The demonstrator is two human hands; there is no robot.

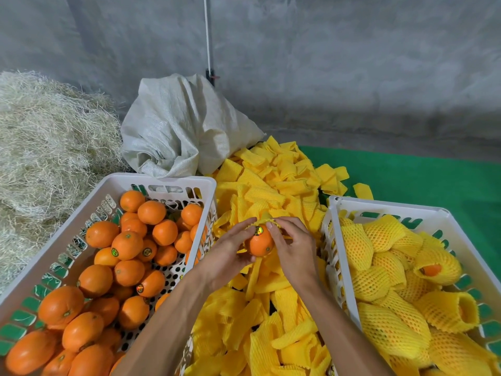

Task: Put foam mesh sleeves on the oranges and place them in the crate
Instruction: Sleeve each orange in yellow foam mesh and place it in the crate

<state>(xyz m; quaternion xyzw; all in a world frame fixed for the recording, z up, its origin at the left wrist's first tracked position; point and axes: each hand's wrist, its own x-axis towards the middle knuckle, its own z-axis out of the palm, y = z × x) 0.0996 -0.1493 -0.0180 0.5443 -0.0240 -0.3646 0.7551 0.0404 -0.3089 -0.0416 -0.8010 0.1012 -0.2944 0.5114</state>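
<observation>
No text, brand or number can be read anywhere. The only labels are small round stickers on the fruit. The orange (259, 243) held between the two hands carries one such sticker (258, 230) at its 12 o'clock side: black and yellow, with print too small to read. Similar round stickers sit on a few oranges in the left crate (113, 183), for example one (115, 252) near the crate's middle, another (147, 251) just at 3 o'clock from it, and one (140, 288) lower down. Their marks are also illegible.
</observation>
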